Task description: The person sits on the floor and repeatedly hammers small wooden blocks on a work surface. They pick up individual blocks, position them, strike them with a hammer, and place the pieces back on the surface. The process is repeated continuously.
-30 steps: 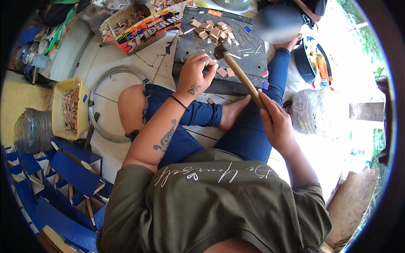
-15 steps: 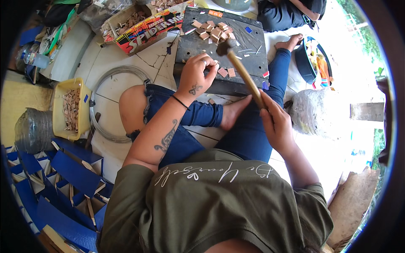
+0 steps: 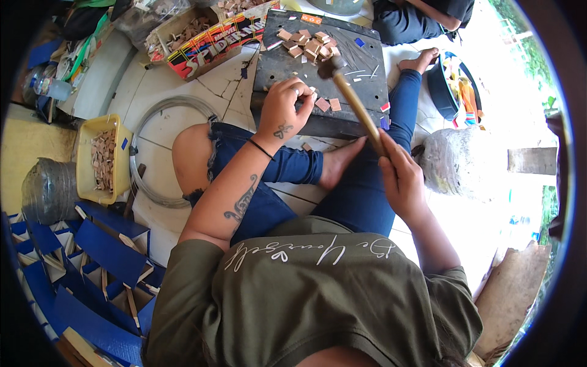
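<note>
My right hand (image 3: 403,183) is wrapped round the wooden handle of a hammer (image 3: 356,103), whose head is raised over a low dark block (image 3: 269,68). At the block's near left part, my left hand (image 3: 286,109) is closed in a pinch. A small pale bit shows at its fingertips, too small to name. Right beside those fingertips lie two small brown wooden squares (image 3: 334,104). Farther back on the block sits a loose pile of small wooden pieces (image 3: 312,44). Thin wire lengths (image 3: 369,58) are scattered to the right of the pile.
A coil of wire (image 3: 139,116) and a yellow bin (image 3: 124,168) of wooden pieces are on my left. Blue-covered pieces (image 3: 110,244) heap up nearer. A printed carton (image 3: 183,67) stands beyond. To the right are a dark tub (image 3: 439,95) and a wrapped bundle (image 3: 451,162). Another person (image 3: 406,24) sits opposite.
The hammer head has shifted slightly to the right, and my right hand has moved very little with it. My left hand keeps its pinch in the same place.
</note>
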{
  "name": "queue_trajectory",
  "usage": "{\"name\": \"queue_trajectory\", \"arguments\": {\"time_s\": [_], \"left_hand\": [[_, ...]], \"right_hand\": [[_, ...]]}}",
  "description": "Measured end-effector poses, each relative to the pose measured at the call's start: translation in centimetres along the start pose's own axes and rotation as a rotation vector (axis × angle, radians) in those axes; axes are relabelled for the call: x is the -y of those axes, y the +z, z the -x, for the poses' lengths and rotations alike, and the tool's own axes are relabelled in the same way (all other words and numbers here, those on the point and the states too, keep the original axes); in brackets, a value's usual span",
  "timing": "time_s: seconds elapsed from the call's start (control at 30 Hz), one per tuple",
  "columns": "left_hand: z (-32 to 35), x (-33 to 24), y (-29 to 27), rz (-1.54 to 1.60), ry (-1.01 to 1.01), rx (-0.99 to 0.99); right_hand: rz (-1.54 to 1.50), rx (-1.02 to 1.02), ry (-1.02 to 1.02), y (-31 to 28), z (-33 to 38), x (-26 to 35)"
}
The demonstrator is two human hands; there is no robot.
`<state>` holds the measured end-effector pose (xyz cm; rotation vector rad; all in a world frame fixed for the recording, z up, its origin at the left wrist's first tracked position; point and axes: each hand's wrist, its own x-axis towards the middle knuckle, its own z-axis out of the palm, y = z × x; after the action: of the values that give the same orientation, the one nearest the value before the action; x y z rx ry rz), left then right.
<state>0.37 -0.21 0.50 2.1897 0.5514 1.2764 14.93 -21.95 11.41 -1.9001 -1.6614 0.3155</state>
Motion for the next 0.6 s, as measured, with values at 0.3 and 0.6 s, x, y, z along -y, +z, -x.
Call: {"name": "queue_trajectory", "arguments": {"time_s": [0.3, 0.6], "left_hand": [[-0.1, -0.5, -0.2, 0.026, -0.033, 0.016], [2.3, 3.6, -10.0, -0.059, -0.209, -0.197]], "right_hand": [[-0.254, -0.011, 0.117, 0.2, -1.3, -2.0], [0.460, -0.224, 0.164, 1.8, -14.7, -11.5]]}}
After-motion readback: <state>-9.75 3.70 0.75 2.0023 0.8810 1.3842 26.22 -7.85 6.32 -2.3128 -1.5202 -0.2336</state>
